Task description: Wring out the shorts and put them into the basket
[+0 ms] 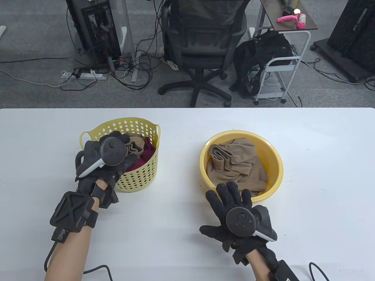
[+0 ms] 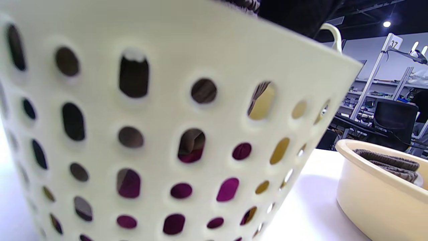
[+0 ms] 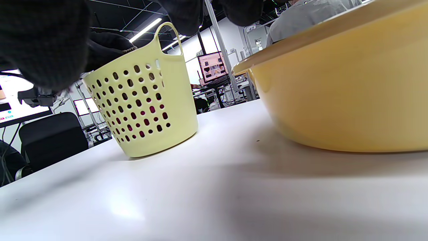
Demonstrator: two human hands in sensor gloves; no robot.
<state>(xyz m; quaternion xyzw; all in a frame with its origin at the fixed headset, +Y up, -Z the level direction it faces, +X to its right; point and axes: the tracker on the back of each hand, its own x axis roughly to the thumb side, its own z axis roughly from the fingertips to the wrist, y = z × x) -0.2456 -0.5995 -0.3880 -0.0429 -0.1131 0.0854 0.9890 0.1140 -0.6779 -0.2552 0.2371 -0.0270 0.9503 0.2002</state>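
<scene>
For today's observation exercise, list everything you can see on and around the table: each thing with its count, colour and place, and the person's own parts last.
Basket: one, pale yellow, perforated, left side of the table.
Tan shorts: one, at the basket's top, under the left hand's fingers.
Maroon cloth: one, inside the basket.
Basin: one, yellow, round, right side of the table.
Tan garments: a crumpled pile, count unclear, in the basin.
Table: one, white.
Office chair: one, black, behind the table.
Trolley: one, white frame, far right, with a black bag on it.
Left hand: black glove, over the basket, on the shorts.
Right hand: black glove, fingers spread, at the basin's near rim.
</scene>
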